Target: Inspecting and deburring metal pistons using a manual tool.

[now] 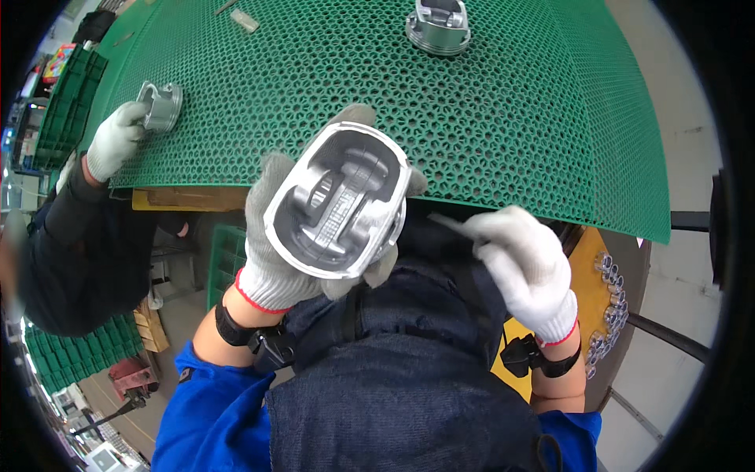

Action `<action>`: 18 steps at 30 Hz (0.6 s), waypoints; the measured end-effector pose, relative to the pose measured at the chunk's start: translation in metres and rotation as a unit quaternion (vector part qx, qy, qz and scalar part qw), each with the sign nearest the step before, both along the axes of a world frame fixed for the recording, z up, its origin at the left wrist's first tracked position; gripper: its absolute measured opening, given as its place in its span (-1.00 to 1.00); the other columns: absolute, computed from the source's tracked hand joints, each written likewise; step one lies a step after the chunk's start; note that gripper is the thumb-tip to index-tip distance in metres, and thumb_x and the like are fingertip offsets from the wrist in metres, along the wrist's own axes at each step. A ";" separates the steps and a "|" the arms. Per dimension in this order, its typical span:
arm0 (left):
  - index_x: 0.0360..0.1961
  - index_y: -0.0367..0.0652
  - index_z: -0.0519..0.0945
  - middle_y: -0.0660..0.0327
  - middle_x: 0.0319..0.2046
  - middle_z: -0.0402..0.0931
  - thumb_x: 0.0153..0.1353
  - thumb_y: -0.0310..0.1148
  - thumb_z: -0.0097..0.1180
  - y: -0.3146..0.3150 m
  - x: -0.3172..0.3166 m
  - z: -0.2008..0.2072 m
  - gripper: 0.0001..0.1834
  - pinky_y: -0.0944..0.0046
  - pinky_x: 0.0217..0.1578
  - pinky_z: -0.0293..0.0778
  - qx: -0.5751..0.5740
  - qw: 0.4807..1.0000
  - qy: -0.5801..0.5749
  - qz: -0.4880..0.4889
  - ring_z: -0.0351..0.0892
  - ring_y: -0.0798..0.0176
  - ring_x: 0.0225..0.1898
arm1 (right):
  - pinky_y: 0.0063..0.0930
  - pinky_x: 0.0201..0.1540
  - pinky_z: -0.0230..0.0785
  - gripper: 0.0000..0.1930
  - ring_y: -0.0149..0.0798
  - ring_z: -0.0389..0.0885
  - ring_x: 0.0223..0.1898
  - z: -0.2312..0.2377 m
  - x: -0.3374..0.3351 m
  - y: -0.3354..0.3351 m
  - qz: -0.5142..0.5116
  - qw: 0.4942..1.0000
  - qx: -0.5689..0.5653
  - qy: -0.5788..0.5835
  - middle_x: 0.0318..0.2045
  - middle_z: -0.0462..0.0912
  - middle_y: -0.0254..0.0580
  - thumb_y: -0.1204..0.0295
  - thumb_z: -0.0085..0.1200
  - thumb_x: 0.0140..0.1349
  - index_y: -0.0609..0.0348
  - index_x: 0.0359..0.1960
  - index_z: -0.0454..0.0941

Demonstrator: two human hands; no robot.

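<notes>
A metal engine piston (340,206) rests in my left hand (271,224), its hollow underside turned up toward me. The gloved fingers wrap round its skirt from behind and below. My right hand (525,263), in a white knit glove with a red-edged cuff, is closed on a slim grey tool (451,223). The tool's thin tip points left toward the piston, apart from it. Its exact kind is hard to make out, as the fingers cover the rest.
A green perforated mat (503,118) covers the table ahead. Another piston (439,28) stands at its far side. On the left, a co-worker's gloved hand (118,141) grips a piston (163,106). Green crates (67,102) stand beyond. Several shiny parts (609,315) lie on a yellow surface at right.
</notes>
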State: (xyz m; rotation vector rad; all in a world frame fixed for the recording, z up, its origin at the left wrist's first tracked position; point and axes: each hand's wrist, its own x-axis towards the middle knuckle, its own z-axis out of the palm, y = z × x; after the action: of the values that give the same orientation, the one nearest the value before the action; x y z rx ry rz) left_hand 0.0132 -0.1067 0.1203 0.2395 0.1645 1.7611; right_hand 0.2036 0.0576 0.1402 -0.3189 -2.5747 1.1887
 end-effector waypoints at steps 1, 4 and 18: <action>0.47 0.01 -0.17 -0.49 0.23 0.11 0.35 0.20 -0.21 0.002 0.001 -0.001 -0.16 0.27 -0.69 0.59 -0.002 1.000 0.003 -0.004 0.62 -0.22 -0.46 | -0.39 -0.37 0.45 -0.78 -0.12 0.60 -0.46 -0.002 -0.001 -0.001 0.010 1.000 0.014 0.018 -0.45 0.60 -0.13 0.56 0.13 0.06 0.15 -0.21 0.62; 0.47 0.05 -0.11 -0.48 0.25 0.08 0.35 0.18 -0.18 0.003 0.007 -0.002 -0.19 0.28 -0.70 0.60 -0.007 0.999 0.037 0.019 0.64 -0.26 -0.42 | -0.39 -0.40 0.45 -0.78 -0.12 0.60 -0.49 -0.002 -0.006 -0.005 0.007 0.999 -0.008 0.038 -0.48 0.60 -0.14 0.55 0.13 0.07 0.12 -0.21 0.62; 0.19 -0.33 0.33 -0.30 0.01 0.44 0.18 0.45 -0.19 0.000 0.011 0.007 -0.03 0.15 -0.50 0.70 -0.170 0.957 0.227 0.069 0.68 -0.08 -0.34 | -0.43 -0.41 0.45 -0.71 -0.22 0.62 -0.50 -0.002 0.006 -0.004 -0.006 0.999 -0.017 0.039 -0.52 0.61 -0.19 0.61 0.13 0.07 0.17 -0.12 0.62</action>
State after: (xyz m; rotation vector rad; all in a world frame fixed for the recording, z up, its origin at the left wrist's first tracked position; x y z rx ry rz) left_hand 0.0242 -0.1063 0.1270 0.3849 0.8254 1.7584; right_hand 0.2096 0.0531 0.1380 -0.2896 -2.4847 1.2162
